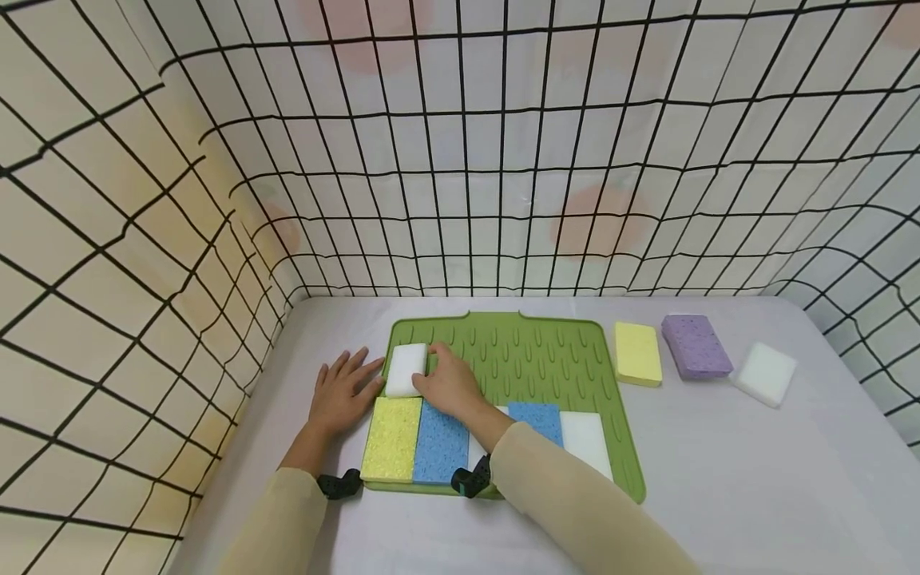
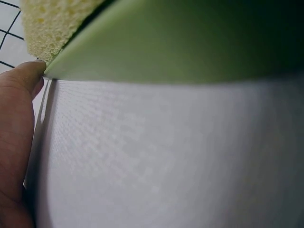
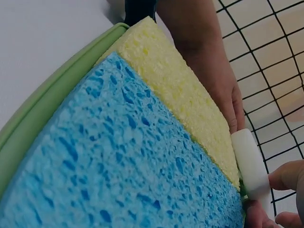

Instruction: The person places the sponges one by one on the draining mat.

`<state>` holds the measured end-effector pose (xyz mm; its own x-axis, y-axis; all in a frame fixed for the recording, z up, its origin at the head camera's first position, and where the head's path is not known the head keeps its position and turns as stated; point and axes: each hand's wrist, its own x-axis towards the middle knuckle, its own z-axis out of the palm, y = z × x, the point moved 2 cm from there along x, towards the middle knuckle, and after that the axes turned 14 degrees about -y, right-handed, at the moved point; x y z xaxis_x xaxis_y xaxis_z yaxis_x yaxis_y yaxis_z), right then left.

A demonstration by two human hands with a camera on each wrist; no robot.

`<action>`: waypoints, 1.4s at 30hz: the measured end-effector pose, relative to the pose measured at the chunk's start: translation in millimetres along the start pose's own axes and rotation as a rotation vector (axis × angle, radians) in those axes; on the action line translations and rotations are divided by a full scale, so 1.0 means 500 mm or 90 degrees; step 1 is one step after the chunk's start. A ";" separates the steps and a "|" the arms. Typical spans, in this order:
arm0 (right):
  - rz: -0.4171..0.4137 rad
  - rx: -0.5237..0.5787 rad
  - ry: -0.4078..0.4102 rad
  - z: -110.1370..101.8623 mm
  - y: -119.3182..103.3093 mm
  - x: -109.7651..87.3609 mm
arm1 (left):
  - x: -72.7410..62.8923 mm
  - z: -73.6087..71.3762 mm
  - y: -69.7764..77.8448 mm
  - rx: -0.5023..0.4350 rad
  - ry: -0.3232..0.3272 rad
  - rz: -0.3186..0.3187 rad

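A white sponge (image 1: pixel 406 370) lies at the upper left of the green ridged mat (image 1: pixel 532 359), directly above a yellow sponge (image 1: pixel 391 439). My right hand (image 1: pixel 453 383) pinches the white sponge by its right side, thumb and forefinger bent; its edge also shows in the right wrist view (image 3: pixel 249 164). With fingers spread, my left hand (image 1: pixel 345 395) rests on the table beside the mat's left edge, thumb and forefinger close to it. Right of the yellow sponge sits a blue sponge (image 1: pixel 442 447), partly under my right hand.
Another blue sponge (image 1: pixel 537 419) and a white one (image 1: pixel 585 439) continue the mat's front row, partly behind my right sleeve. On the table to the right lie a pale yellow sponge (image 1: pixel 637 354), a purple sponge (image 1: pixel 695 346) and a white sponge (image 1: pixel 766 374). Black wire mesh (image 1: pixel 503 172) borders the table.
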<state>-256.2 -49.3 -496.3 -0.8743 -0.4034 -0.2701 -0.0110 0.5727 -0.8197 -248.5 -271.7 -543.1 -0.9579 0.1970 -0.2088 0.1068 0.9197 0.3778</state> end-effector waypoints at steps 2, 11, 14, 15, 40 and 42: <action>0.002 -0.003 0.010 0.002 0.000 0.001 | 0.000 -0.001 0.000 0.000 -0.002 0.000; 0.014 0.033 0.022 0.009 0.006 0.004 | 0.003 0.001 0.000 0.002 -0.005 -0.005; 0.020 0.038 0.019 0.009 0.007 0.004 | 0.005 0.002 0.000 0.003 -0.009 -0.009; 0.021 0.037 0.017 0.010 0.007 0.004 | 0.005 0.002 0.000 0.003 -0.010 -0.010; 0.001 -0.073 0.007 0.017 0.002 -0.002 | 0.004 -0.001 0.002 -0.007 -0.008 -0.005; -0.004 -0.073 0.007 0.017 0.002 -0.003 | 0.004 0.000 0.001 -0.007 -0.007 -0.003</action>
<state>-250.8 -53.9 -501.1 -0.8794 -0.3995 -0.2591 -0.0711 0.6483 -0.7581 -250.5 -270.8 -543.1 -0.9555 0.1963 -0.2202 0.0994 0.9170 0.3863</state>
